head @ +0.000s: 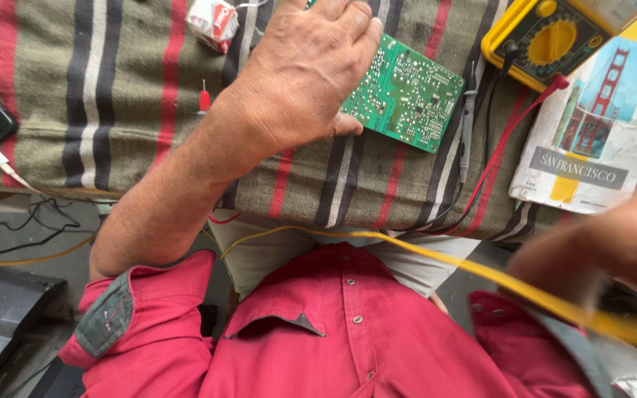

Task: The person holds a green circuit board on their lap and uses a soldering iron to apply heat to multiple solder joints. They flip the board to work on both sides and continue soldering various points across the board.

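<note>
Fingers of your left hand [304,70] lie flat and loosely spread over the near end of the green circuit board [405,94], palm down, thumb along its lower edge; they press on it rather than grip it. Most of the board shows to the right of your knuckles, solder side up, resting on the striped cloth [112,96] that covers the bench. Your right hand [613,250] is a blur at the right edge, well apart from the board; it appears closed around a yellow cable [436,259] that runs across your red shirt [348,332], though the blur hides how tight the hold is. Just beyond the board, red and black test leads [481,173] run up to a yellow multimeter [554,37]. A printed paper with a bridge picture [599,125] lies beside the meter. A small red-handled tool [204,99] and a crumpled red-and-white packet [213,22] sit left of your wrist.
</note>
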